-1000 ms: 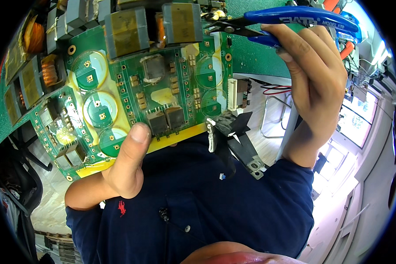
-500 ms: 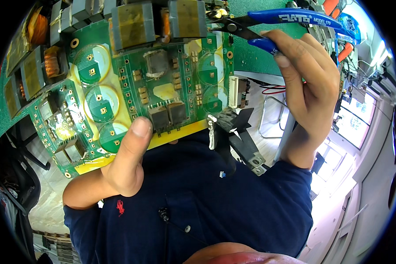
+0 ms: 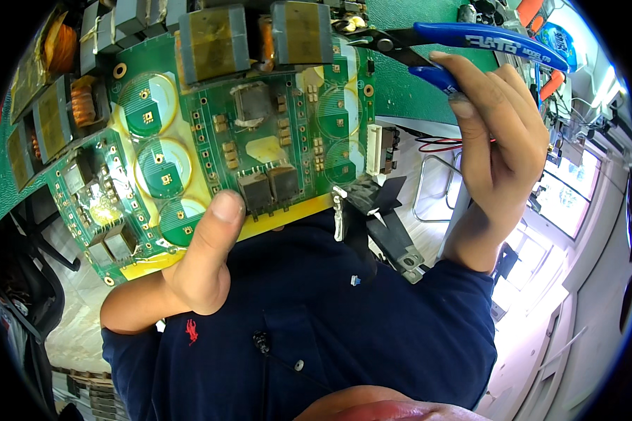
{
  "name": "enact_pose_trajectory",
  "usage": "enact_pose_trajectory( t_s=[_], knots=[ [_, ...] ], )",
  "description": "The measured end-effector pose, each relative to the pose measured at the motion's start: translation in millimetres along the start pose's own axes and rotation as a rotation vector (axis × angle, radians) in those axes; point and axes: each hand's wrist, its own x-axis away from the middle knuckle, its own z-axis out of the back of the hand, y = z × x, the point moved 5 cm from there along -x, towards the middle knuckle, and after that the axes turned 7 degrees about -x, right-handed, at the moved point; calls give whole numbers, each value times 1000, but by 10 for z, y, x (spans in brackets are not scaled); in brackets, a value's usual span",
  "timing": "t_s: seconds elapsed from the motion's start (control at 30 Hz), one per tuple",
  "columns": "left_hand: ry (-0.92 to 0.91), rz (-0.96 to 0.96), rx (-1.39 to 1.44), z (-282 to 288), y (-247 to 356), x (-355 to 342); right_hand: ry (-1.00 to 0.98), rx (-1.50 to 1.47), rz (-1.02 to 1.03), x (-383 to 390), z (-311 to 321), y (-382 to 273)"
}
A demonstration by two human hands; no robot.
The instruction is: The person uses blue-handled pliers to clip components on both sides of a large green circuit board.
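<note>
A green circuit board [image 3: 263, 147] with yellow edging and many soldered parts is held tilted up in front of my chest. My left hand [image 3: 203, 270] grips its lower edge, thumb on the face and the other fingers hidden behind. In my right hand [image 3: 502, 137] is a pair of blue-handled cutters [image 3: 481, 35], handles spread apart. Their dark jaws lie by the board's upper right corner, next to a small whitish-yellow part [image 3: 354, 22]; whether they touch it I cannot tell. Large taped transformers [image 3: 214, 45] line the board's top, and a white connector [image 3: 374, 149] sits on its right side.
A green work mat [image 3: 418, 91] lies behind the board. Below the board's right corner hang black plates with a metal bracket [image 3: 400, 249]. Red wires [image 3: 439, 144] run off the table edge, and a dark chair [image 3: 31, 302] stands at the left.
My right hand and the cutters have shifted a little right and down, drawing the jaws slightly away from the whitish-yellow part. The board and my left hand have barely moved.
</note>
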Motion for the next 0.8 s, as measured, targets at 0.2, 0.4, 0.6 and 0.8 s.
enact_pose_trajectory(
  t_s=[0.2,0.4,0.6,0.8],
  knots=[
    [-2,-43,148,-59,0,-26,-53,71,-37,-52,73,-33],
    [13,-49,85,-30,36,-26,2,85,-36,-75,92,-58],
    [-4,-48,57,40,8,24,-53,85,42,-164,73,-125],
    [-5,-103,57,50,-2,54,-214,301,97,-467,88,-359]
  ],
)
